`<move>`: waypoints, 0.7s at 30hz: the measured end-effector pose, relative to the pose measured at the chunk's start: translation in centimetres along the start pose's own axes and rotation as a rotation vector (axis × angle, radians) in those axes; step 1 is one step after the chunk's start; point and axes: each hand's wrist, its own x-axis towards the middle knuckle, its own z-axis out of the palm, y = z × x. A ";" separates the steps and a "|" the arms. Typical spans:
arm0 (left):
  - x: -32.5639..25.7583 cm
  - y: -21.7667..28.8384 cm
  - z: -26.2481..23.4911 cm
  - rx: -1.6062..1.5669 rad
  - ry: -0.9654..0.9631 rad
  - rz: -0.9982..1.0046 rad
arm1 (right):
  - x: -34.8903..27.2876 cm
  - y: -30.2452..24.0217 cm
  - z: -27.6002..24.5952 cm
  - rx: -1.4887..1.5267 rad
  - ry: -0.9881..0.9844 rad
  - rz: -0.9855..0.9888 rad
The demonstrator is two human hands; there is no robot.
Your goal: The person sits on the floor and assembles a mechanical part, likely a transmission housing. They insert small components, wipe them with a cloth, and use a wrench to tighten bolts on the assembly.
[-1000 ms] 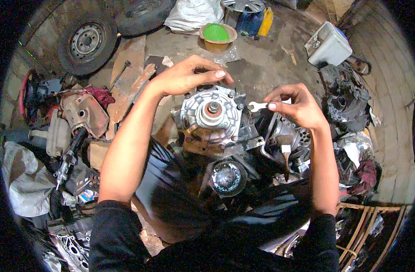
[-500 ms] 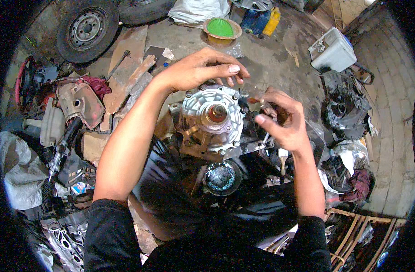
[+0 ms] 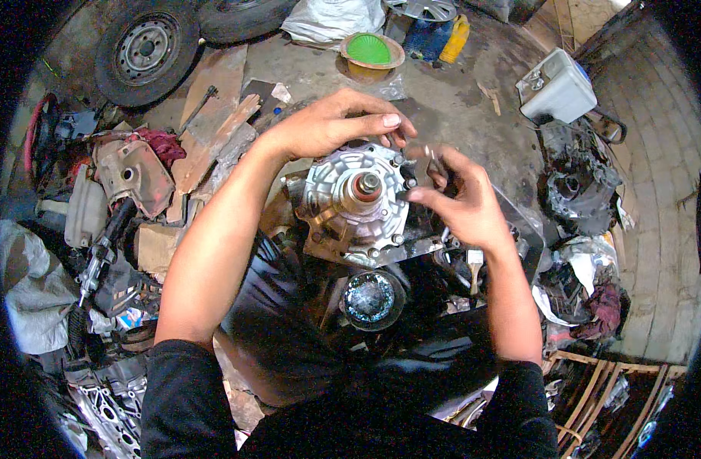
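Observation:
A silver metal housing with bolts round its rim stands in front of me, its face toward me. From its middle rises a round shaft with a reddish-brown collar. My left hand lies over the housing's far edge, fingers stretched out and slightly bent, holding nothing visible. At the right rim, my right hand is curled, its thumb close to a small dark part. Its other fingers are smeared by motion, and whether they hold anything is unclear. Nearer me is a round part with a dark, speckled, shiny face.
A paintbrush lies right of the housing. Dirty dark castings and a grey box stand farther right. At the far side are a wheel and a bowl with a green insert. Metal parts and cardboard crowd the left.
My right hand has shifted a little left, its thumb closer to the housing's rim. My left hand stays over the far edge. The reddish-brown blur by the right fingers no longer shows.

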 end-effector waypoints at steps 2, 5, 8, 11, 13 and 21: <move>-0.1 0.1 0.1 0.068 -0.019 0.006 | -0.1 0.3 -0.8 0.114 0.033 0.022; 0.0 -0.1 0.1 0.151 -0.042 -0.001 | -0.2 1.8 -3.0 -0.063 0.002 -0.088; 0.5 -0.6 0.2 0.151 -0.038 -0.014 | -0.2 1.5 -4.5 -0.079 -0.107 -0.128; 0.4 -0.6 0.3 0.139 -0.031 -0.086 | -0.1 2.4 -4.2 -0.050 -0.107 -0.151; 0.6 -0.8 0.5 0.143 -0.029 -0.078 | 0.0 1.9 -4.4 -0.092 -0.119 -0.184; 0.8 -1.3 0.4 0.063 -0.053 -0.042 | 0.7 2.4 -4.0 -0.123 -0.119 -0.280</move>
